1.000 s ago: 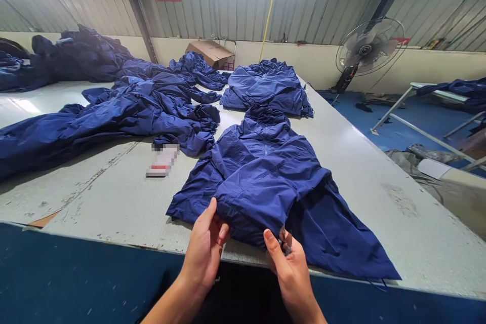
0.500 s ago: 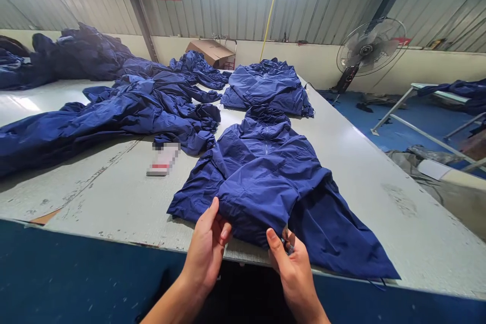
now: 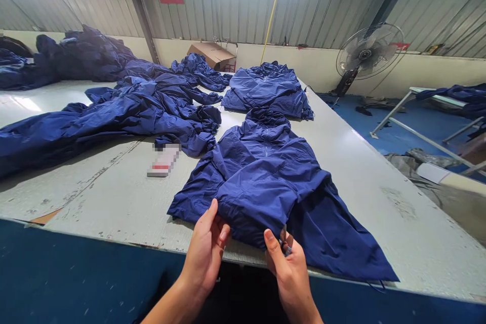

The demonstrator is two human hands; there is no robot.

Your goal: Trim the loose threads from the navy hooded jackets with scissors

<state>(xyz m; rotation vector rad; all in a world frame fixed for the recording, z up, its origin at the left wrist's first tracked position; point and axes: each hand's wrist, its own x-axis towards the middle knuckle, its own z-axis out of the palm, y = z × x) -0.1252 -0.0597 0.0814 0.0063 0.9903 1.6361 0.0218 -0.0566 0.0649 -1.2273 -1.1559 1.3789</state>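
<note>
A dark blue hooded jacket (image 3: 261,182) lies spread on the white table, its hood away from me and its hem over the near edge. My left hand (image 3: 208,243) is closed on the hem left of the middle, thumb on top. To the right, my right hand (image 3: 286,260) pinches the same hem with its thumb. Between that hand's fingers sits a small dark metal tool (image 3: 284,245), mostly hidden, which looks like thread snips. The fingertips under the cloth are out of sight.
Loose blue garments (image 3: 144,106) lie on the left of the table (image 3: 94,197), near a blurred white packet (image 3: 165,159). Behind the jacket is a stack of folded jackets (image 3: 268,88). A fan (image 3: 365,54) and a metal-framed stand (image 3: 413,131) are beyond the right edge.
My right hand has shifted slightly left along the hem with the small tool. The left hand and jacket look nearly the same; the view has tilted a little.
</note>
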